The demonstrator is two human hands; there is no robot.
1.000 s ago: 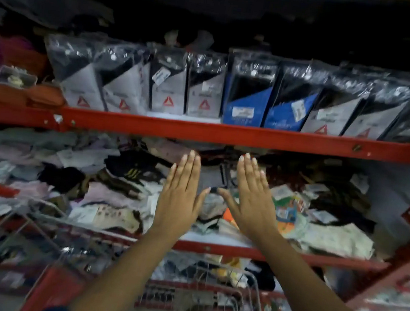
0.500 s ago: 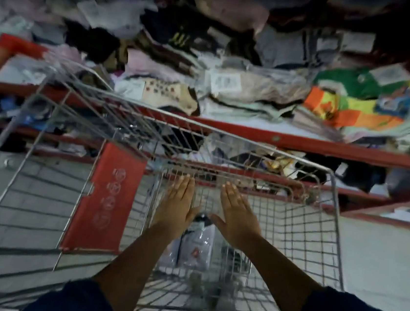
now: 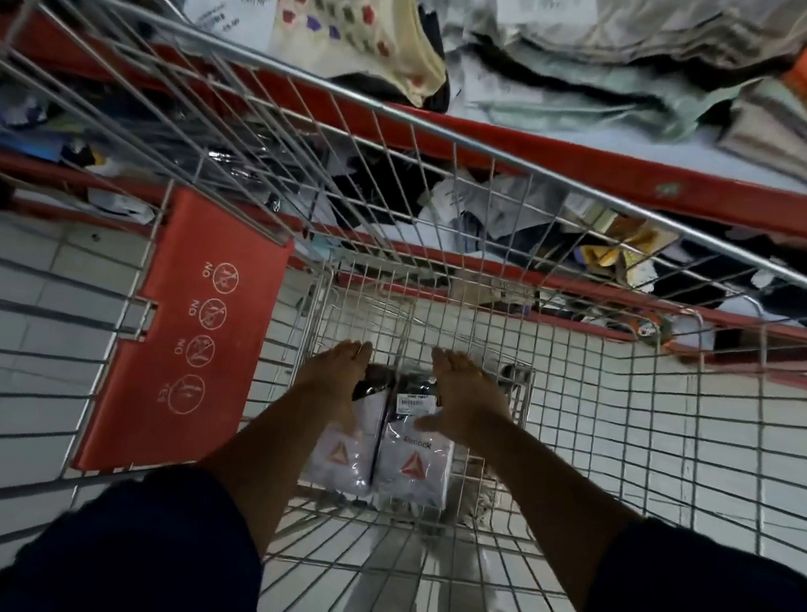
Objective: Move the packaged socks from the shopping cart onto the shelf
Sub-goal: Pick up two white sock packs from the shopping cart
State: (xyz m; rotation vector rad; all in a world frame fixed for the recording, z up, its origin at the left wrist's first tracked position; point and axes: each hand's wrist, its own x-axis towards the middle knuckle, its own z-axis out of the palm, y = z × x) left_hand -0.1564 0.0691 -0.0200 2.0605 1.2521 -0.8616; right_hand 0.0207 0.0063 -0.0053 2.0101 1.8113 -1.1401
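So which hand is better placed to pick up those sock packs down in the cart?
Neither alone, probably. The left hand flanks the left pack and the right hand lies against the right pack, both open. The two packs sit side by side, so squeezing them together looks likeliest.

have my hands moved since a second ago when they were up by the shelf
Yes. Both the left hand and right hand have dropped from the shelf into the cart, flanking the sock packs at its bottom.

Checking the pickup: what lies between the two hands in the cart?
In the head view, two sock packs lie side by side on the cart floor between the left hand and right hand, both open.
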